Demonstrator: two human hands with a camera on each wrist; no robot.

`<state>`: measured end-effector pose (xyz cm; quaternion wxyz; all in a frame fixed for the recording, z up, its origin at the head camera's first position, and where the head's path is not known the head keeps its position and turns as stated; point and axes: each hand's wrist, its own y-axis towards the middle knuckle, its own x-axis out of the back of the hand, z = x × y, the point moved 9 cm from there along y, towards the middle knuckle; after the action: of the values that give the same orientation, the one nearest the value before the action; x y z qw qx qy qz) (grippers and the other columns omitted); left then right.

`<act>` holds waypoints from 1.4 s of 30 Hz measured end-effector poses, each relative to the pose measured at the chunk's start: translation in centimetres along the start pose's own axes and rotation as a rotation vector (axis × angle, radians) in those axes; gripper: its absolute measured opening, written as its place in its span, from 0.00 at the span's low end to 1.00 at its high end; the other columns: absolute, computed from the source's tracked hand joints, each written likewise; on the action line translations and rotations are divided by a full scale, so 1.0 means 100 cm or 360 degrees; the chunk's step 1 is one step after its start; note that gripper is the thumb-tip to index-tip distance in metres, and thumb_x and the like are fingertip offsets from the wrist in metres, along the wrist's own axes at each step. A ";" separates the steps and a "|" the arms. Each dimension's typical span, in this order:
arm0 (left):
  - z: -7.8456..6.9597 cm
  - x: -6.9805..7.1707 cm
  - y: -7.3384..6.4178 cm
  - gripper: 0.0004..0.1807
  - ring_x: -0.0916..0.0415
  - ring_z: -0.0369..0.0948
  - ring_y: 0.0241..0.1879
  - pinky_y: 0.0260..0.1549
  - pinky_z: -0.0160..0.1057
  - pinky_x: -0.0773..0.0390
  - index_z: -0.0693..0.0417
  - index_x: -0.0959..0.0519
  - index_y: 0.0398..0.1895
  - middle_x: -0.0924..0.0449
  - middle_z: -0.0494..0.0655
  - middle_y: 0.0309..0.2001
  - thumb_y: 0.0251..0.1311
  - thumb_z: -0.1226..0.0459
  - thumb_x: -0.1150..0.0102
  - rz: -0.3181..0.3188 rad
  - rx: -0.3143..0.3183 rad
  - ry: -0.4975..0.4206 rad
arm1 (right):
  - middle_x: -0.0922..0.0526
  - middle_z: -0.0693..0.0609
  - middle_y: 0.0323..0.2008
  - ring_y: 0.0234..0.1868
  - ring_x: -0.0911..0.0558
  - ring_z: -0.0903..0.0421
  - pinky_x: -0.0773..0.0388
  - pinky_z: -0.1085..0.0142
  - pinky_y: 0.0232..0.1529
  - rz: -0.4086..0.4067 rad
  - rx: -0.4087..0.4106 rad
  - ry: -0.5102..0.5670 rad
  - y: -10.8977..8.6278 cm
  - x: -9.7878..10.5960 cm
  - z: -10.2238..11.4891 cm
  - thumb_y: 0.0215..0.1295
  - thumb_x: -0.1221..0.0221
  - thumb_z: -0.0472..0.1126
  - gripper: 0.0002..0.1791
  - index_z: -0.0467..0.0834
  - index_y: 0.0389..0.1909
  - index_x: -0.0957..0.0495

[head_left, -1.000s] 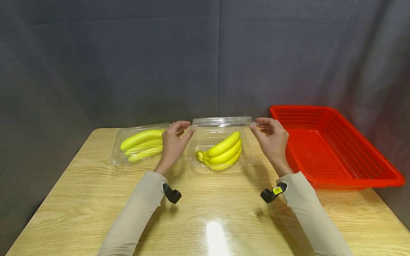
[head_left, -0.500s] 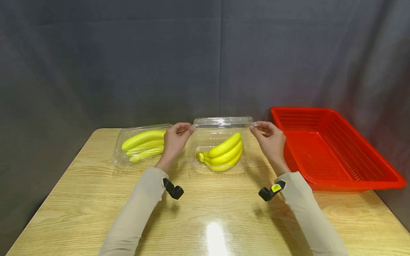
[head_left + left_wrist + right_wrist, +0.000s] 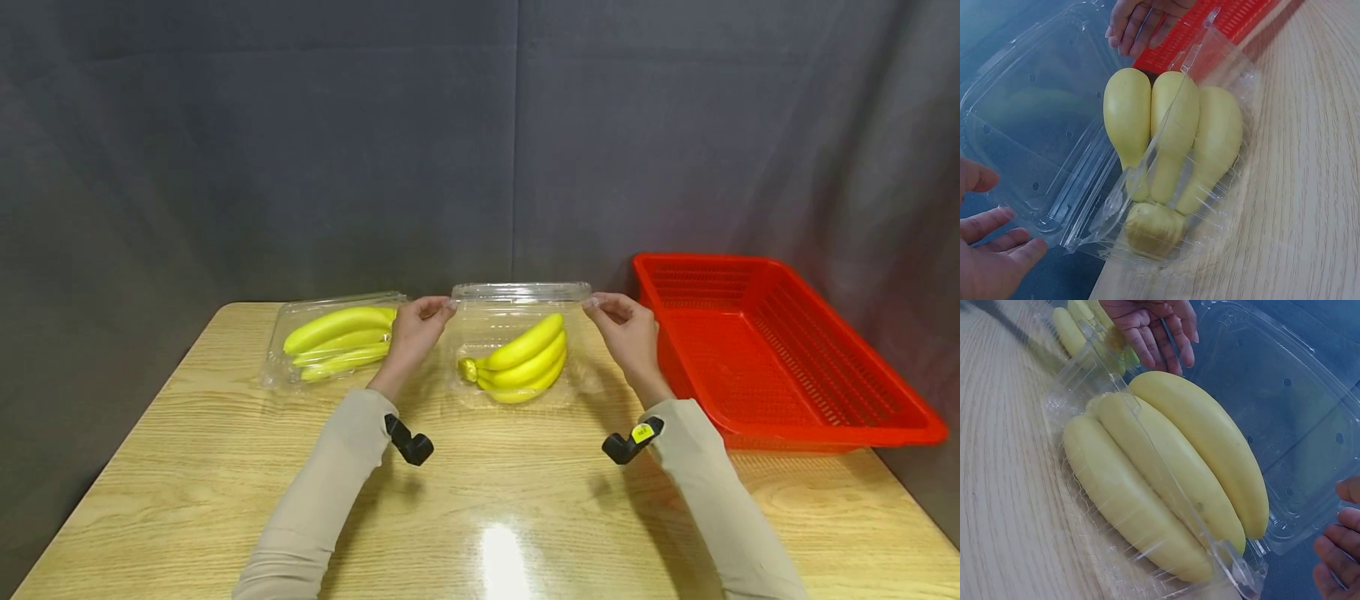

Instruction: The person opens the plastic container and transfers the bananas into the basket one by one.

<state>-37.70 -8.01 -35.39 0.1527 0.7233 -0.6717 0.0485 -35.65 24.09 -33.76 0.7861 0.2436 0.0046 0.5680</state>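
Here's the clear plastic hinged box [image 3: 577, 390], sitting on the pale wood-grain table [image 3: 480, 492], and inside its base lies a bunch of plump yellow bananas [image 3: 528, 362], crown end to the left. Its thin transparent lid [image 3: 521, 292] stands raised at the back. The person's left hand [image 3: 415, 335] is at the lid's left end, thumb and forefinger pinching the rim, other fingers a little apart; the right hand [image 3: 628, 337] mirrors it at the right end, thumb and forefinger pinching there, other fingers loosely bent.

Now the danger, as I judge it: this plastic looks flimsy, so if one hand swings down ahead of the other, the lid could twist and its corners miss the base. Those bananas look high along the hinge side; brought down as they lie, the lid might press on the fruit and refuse to seat. A slack pinch could let one corner spring away. Pull too hard, and the light base could skid or tip.

And watch the left side of the box! A second see-through plastic container [image 3: 276, 375] with more yellow bananas [image 3: 337, 331] sits just beside that hand; a wide elbow or wrist could nudge it. To the right of the box, the red slotted plastic basket [image 3: 918, 435] could catch the right wrist likewise.
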 end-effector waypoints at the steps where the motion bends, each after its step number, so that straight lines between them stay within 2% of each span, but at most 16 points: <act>1: 0.001 0.000 0.000 0.18 0.23 0.48 0.50 0.46 0.44 0.23 0.62 0.19 0.51 0.19 0.55 0.49 0.66 0.57 0.40 -0.0006 0.0006 -0.0010 | 0.14 0.48 0.38 0.36 0.19 0.67 0.25 0.74 0.41 -0.0002 0.0000 -0.0012 0.001 0.000 -0.001 0.62 0.34 0.43 0.16 0.36 0.44 0.17; 8: 0.002 0.002 0.003 0.17 0.21 0.49 0.46 0.44 0.43 0.21 0.63 0.18 0.49 0.18 0.57 0.49 0.65 0.59 0.39 -0.0083 0.0003 -0.0031 | 0.14 0.44 0.40 0.36 0.20 0.66 0.25 0.73 0.38 -0.0026 0.0002 -0.0060 0.005 -0.001 -0.002 0.62 0.34 0.46 0.17 0.37 0.43 0.16; 15: 0.000 0.005 0.002 0.18 0.22 0.49 0.49 0.46 0.45 0.23 0.64 0.18 0.48 0.19 0.57 0.49 0.65 0.58 0.39 -0.0108 -0.0002 -0.0023 | 0.14 0.44 0.39 0.35 0.20 0.64 0.26 0.71 0.37 -0.0048 -0.0027 -0.0127 0.006 0.000 -0.001 0.62 0.34 0.49 0.18 0.38 0.42 0.16; 24: -0.002 0.006 0.003 0.18 0.22 0.48 0.46 0.44 0.44 0.22 0.64 0.18 0.47 0.18 0.57 0.47 0.64 0.57 0.39 -0.0136 -0.0013 -0.0047 | 0.14 0.45 0.35 0.32 0.20 0.66 0.26 0.72 0.34 -0.0078 -0.0002 -0.0121 0.009 0.000 0.004 0.62 0.36 0.43 0.11 0.39 0.39 0.14; 32: 0.001 0.005 0.004 0.17 0.22 0.48 0.45 0.42 0.42 0.22 0.64 0.18 0.47 0.19 0.57 0.46 0.65 0.58 0.39 -0.0172 0.0041 -0.0091 | 0.14 0.45 0.36 0.32 0.21 0.65 0.28 0.72 0.34 -0.0093 0.0008 -0.0134 0.010 -0.002 0.005 0.62 0.36 0.42 0.10 0.39 0.39 0.15; 37: 0.005 0.000 0.004 0.17 0.24 0.47 0.45 0.43 0.41 0.22 0.65 0.20 0.49 0.22 0.57 0.48 0.65 0.59 0.41 -0.0140 0.0116 -0.0166 | 0.14 0.45 0.39 0.35 0.21 0.63 0.29 0.71 0.37 -0.0077 -0.0021 -0.0173 0.010 -0.005 0.001 0.63 0.36 0.44 0.13 0.39 0.42 0.16; 42: 0.010 -0.003 0.003 0.16 0.27 0.48 0.47 0.46 0.43 0.26 0.65 0.21 0.49 0.23 0.57 0.48 0.66 0.60 0.43 -0.0125 0.0151 -0.0136 | 0.14 0.45 0.41 0.38 0.19 0.59 0.28 0.71 0.38 -0.0037 -0.0025 -0.0216 0.009 -0.010 -0.003 0.64 0.37 0.42 0.12 0.39 0.43 0.16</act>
<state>-38.20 -8.02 -36.41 0.0913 0.7570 -0.6456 0.0432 -36.84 23.53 -33.91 0.7932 0.2752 -0.0503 0.5410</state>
